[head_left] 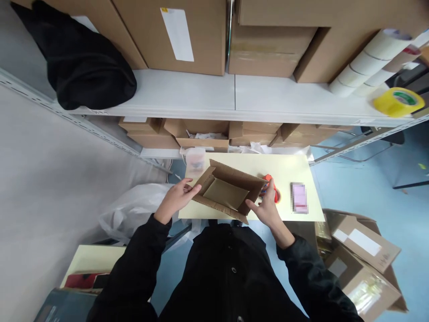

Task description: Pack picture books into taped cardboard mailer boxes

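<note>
Between my two hands is an open cardboard box (226, 193), tilted, its inside facing me with nothing in it. My left hand (179, 197) grips its left end, thumb over the rim. At the right end my right hand (266, 205) is closed on the wall, thumb inside and fingers outside. Partly hidden behind that hand, a red tape dispenser (276, 195) rests on the pale yellow table (234, 158). A pink item with a blurred surface (299, 198) lies farther right, and a small translucent packet (195, 159) is at the table's back left.
A white shelf (187, 91) above the table bears large cartons (174, 36), a black cloth bag (90, 58), white rolls (372, 60) and yellow tape (398, 102). Open boxes (197, 129) line the lower shelf. Cardboard boxes (365, 264) pile at right; plastic wrap (134, 210) lies left.
</note>
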Demonstrator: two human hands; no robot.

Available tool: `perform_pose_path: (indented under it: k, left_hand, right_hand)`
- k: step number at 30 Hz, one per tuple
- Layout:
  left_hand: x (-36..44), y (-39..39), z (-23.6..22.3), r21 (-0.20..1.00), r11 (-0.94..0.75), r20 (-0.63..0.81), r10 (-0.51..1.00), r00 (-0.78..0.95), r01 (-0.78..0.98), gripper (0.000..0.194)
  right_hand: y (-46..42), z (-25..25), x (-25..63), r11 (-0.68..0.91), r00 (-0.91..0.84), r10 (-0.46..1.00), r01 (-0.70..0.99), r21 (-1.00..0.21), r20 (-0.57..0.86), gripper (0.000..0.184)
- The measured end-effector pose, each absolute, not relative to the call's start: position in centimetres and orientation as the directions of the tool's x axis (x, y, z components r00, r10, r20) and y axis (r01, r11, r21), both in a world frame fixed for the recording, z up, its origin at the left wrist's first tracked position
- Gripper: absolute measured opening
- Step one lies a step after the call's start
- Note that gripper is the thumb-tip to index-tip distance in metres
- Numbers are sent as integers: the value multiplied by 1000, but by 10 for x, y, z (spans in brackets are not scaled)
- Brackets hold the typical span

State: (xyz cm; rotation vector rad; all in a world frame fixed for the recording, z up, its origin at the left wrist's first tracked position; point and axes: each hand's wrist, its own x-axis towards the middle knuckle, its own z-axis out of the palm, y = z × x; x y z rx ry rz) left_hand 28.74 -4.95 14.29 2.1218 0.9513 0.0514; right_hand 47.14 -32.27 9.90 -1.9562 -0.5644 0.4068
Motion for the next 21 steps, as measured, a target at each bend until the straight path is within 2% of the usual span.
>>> perform_pose_path:
  k: [3,8,11,13,15,17,21]
  left_hand:
    - [291,-47,152,633,-506,-255,578,775,586,51]
    - [287,-49,155,741,-512,-245,394,886,433,54]
    - [279,-54,149,773,-522,-232,296,927,360,77]
    - [274,-60,144,780,-539,-228,230,946,319,98]
    - [272,-70,139,775,-566,-214,183,959,281,109]
    - [272,-79,133,753,-609,-176,178,968,248,102]
    - [278,-84,117,705,-682,-65,215,974,197,70]
  right_hand:
    - [-329,99,483,-335,825,557,115,-935,-98,115]
    - [-336,104,509,-266,840,518,-19,-964,-160,96]
    - [-334,108,525,-228,869,472,-40,-973,-146,81]
    - [-331,112,536,-215,873,470,-30,-976,-130,65]
    - [-329,117,547,-225,866,486,-7,-974,-119,47]
    - [-328,122,554,-256,849,517,29,-966,-111,37]
    - [-325,127,552,-334,814,575,143,-932,-82,35]
